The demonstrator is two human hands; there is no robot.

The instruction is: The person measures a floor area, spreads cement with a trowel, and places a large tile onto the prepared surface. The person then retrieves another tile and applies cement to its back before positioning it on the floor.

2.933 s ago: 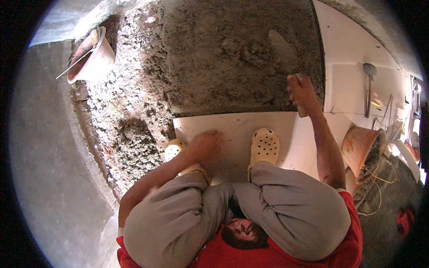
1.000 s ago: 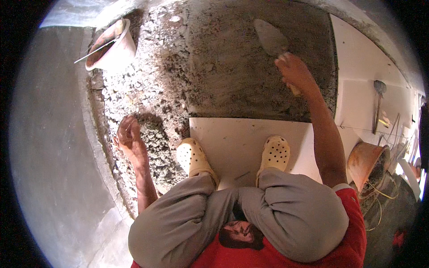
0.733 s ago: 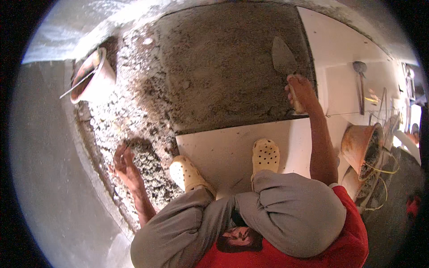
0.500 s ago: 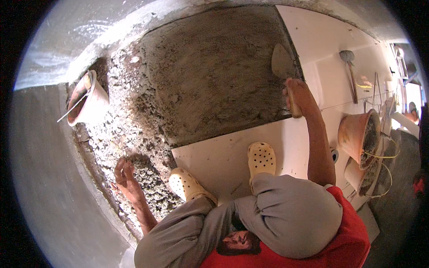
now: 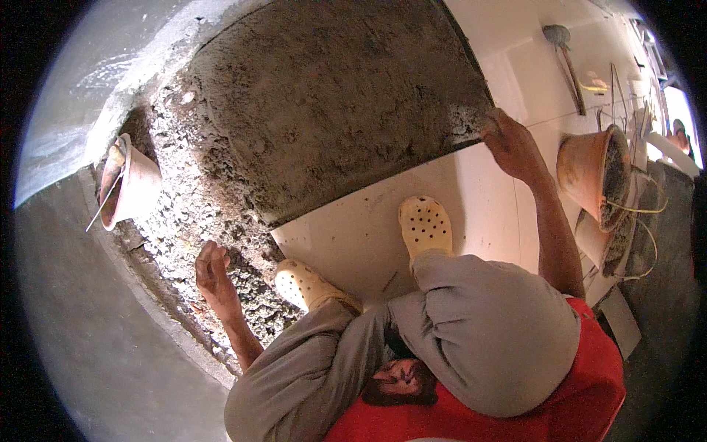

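Dark wet mortar (image 5: pixel 346 110) covers a broad bed ahead of me, with a rough, paler patch at its right near corner. By that corner, at the edge of the light floor tiles (image 5: pixel 368 214), my right hand (image 5: pixel 509 144) is closed. The pointed trowel seen in it half a second ago is hard to make out now, its blade out of sight, and it lies nowhere else in view. My left hand (image 5: pixel 213 272) hovers over the rubble strip (image 5: pixel 254 287), its fingers loosely bent and no object visible in them.
A bucket (image 5: pixel 140 180) with a stick in it leans at the left wall. On the tiles to the right are a mallet (image 5: pixel 567 62) and two mortar-stained buckets (image 5: pixel 582 166) with wire handles. My feet in cream clogs (image 5: pixel 426 225) stand near the tile edge.
My right hand has drawn back to the near right corner of the mortar, and the trowel blade has gone from sight. The view has shifted; the left hand's fingers are slightly more gathered.
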